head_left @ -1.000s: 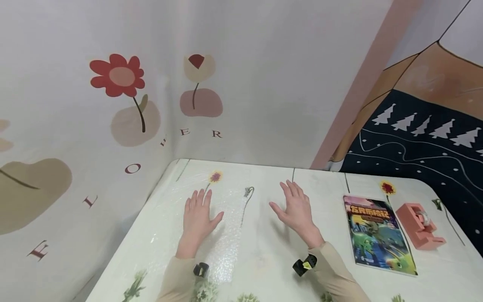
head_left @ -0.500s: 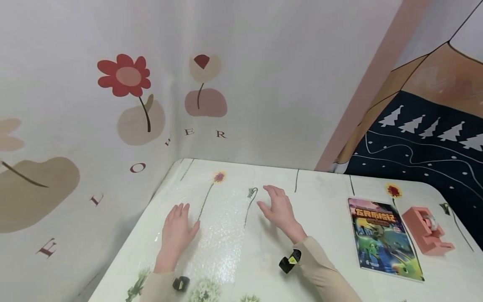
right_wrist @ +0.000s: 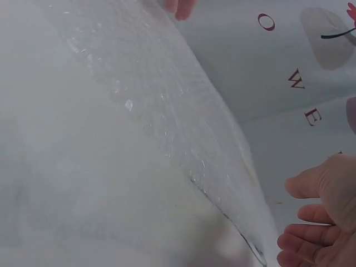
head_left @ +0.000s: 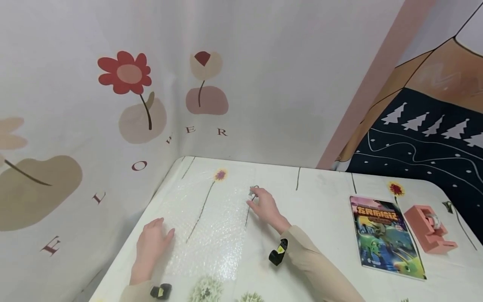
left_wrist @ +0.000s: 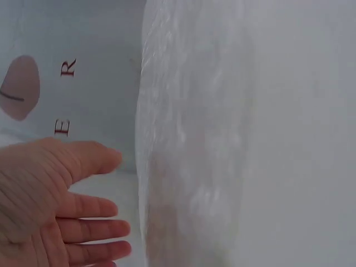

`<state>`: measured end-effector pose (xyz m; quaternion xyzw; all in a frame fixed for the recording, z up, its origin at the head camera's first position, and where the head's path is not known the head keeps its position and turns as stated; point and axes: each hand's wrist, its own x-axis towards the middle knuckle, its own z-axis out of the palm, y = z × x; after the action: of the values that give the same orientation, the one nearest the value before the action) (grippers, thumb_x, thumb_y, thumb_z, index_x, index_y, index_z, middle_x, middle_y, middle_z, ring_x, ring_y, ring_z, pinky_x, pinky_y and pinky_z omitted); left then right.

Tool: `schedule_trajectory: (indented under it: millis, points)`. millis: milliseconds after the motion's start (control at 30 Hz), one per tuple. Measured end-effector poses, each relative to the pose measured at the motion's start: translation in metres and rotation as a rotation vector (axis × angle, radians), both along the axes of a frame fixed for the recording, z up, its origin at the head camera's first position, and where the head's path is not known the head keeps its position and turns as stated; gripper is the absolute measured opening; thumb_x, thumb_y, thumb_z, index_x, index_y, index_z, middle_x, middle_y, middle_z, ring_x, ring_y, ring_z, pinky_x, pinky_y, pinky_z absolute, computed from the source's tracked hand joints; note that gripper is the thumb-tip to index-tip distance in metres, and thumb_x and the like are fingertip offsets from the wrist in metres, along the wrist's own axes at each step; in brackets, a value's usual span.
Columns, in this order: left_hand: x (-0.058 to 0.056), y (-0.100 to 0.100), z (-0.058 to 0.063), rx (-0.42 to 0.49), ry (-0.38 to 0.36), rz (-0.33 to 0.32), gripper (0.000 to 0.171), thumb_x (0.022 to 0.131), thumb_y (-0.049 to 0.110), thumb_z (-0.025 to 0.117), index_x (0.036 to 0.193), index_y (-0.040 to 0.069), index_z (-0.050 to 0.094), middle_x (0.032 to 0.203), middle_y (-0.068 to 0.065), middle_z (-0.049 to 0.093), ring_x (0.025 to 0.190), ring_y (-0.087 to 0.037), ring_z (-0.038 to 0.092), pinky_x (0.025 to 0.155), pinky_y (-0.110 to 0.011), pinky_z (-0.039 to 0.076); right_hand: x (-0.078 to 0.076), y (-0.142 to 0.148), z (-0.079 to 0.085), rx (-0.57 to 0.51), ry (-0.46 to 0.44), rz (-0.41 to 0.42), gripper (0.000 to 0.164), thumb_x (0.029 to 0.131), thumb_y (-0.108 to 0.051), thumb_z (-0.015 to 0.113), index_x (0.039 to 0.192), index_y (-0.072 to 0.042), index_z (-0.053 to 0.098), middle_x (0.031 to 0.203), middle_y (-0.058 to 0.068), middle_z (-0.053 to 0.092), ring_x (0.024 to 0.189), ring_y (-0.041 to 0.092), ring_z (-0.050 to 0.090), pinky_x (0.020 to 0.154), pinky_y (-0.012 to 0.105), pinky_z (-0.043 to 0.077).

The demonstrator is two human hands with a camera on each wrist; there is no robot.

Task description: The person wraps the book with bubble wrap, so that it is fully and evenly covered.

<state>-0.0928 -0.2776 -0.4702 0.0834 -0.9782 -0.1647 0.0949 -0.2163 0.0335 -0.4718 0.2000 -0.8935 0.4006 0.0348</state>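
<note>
A clear sheet of bubble wrap (head_left: 216, 230) lies on the white flower-printed table. My left hand (head_left: 151, 247) is by its left edge, fingers extended and thumb spread, holding nothing. In the left wrist view the fingers of that hand (left_wrist: 72, 211) point at the sheet's edge (left_wrist: 189, 128). My right hand (head_left: 266, 209) is beside the sheet's right edge, over a printed flower stem, its fingers slightly bent. The right wrist view shows the hand (right_wrist: 322, 217) with thumb and fingers apart at the sheet's edge (right_wrist: 150, 94), nothing between them.
To the right lies a colourful dinosaur book (head_left: 386, 239). Beside it stands a pink tape dispenser (head_left: 428, 230) with a tape roll. A white flower-print curtain (head_left: 271, 84) borders the table's left and back sides. Dark tree-print fabric (head_left: 422, 155) hangs at the right.
My left hand has moved left and toward me, uncovering the bubble wrap's left part. My right hand has moved left to the sheet's right edge. The view has shifted slightly.
</note>
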Motion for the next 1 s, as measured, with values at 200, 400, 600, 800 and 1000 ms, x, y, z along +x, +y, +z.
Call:
schedule_trajectory:
  millis: [200, 400, 600, 800, 1000]
  points:
    - [0.009, -0.019, 0.006, 0.103, -0.145, 0.149, 0.052, 0.090, 0.014, 0.057, 0.124, -0.021, 0.041, 0.122, -0.042, 0.042, 0.111, -0.055, 0.043, 0.087, -0.060, 0.042, -0.009, -0.010, -0.003, -0.106, -0.155, -0.057, 0.035, 0.088, -0.010, 0.064, 0.118, 0.006, 0.057, 0.109, 0.018, 0.061, 0.098, 0.028, 0.060, 0.079, 0.036, 0.052]
    - [0.012, -0.038, 0.011, 0.148, -0.230, 0.225, 0.050, 0.091, 0.015, 0.054, 0.123, -0.021, 0.041, 0.119, -0.041, 0.045, 0.110, -0.055, 0.044, 0.085, -0.060, 0.043, -0.019, -0.015, -0.004, -0.217, -0.275, -0.147, 0.033, 0.086, -0.006, 0.065, 0.115, 0.009, 0.058, 0.099, 0.016, 0.062, 0.090, 0.026, 0.060, 0.075, 0.033, 0.052]
    - [0.012, -0.053, 0.010, 0.165, -0.279, 0.236, 0.047, 0.089, 0.015, 0.059, 0.117, -0.021, 0.047, 0.113, -0.039, 0.051, 0.104, -0.053, 0.050, 0.079, -0.056, 0.047, -0.027, -0.018, -0.005, -0.213, -0.351, -0.237, 0.031, 0.086, -0.009, 0.065, 0.112, 0.008, 0.062, 0.093, 0.013, 0.063, 0.075, 0.017, 0.054, 0.063, 0.026, 0.047]
    - [0.012, -0.056, 0.011, 0.173, -0.269, 0.216, 0.044, 0.086, 0.014, 0.062, 0.110, -0.021, 0.051, 0.108, -0.039, 0.054, 0.098, -0.051, 0.053, 0.075, -0.053, 0.049, -0.033, -0.021, -0.001, -0.230, -0.434, -0.318, 0.028, 0.085, -0.009, 0.066, 0.107, 0.007, 0.064, 0.097, 0.016, 0.065, 0.061, 0.012, 0.050, 0.051, 0.020, 0.041]
    - [0.012, -0.055, 0.010, 0.200, -0.241, 0.234, 0.037, 0.084, 0.008, 0.062, 0.107, -0.020, 0.054, 0.106, -0.038, 0.055, 0.096, -0.050, 0.054, 0.075, -0.052, 0.048, -0.043, -0.024, 0.000, -0.231, -0.548, -0.383, 0.022, 0.083, -0.013, 0.067, 0.098, 0.003, 0.067, 0.072, 0.007, 0.063, 0.047, 0.009, 0.043, 0.041, 0.019, 0.035]
